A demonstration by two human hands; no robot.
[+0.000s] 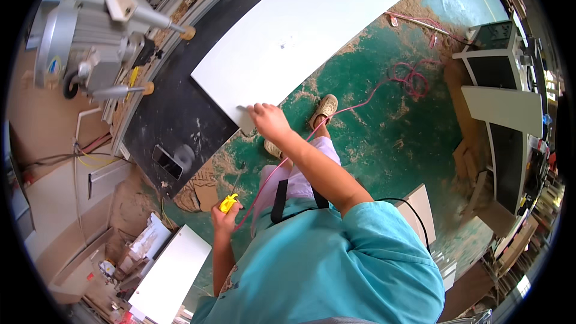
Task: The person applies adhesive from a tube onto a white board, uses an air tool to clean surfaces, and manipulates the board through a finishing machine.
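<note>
My left hand (224,218) is wrapped round a yellow air blow gun (228,203) with a thin nozzle, held low beside my thigh. A pinkish-red hose (262,189) trails from near that hand across my legs to the floor. My right hand (268,122) is at the near corner of a large white panel (270,48), its fingers curled together over the edge. A small greyish bit shows at those fingertips, too unclear to name. The panel lies on a black worktable (177,99), reaching past its right edge.
A phone (167,162) lies on the table's near corner. At the left stands a machine (90,42) with rods and a motor. Coiled hose (413,81) and sawdust lie on the green floor. A white board (170,276) is at the lower left, cabinets (495,72) at the right.
</note>
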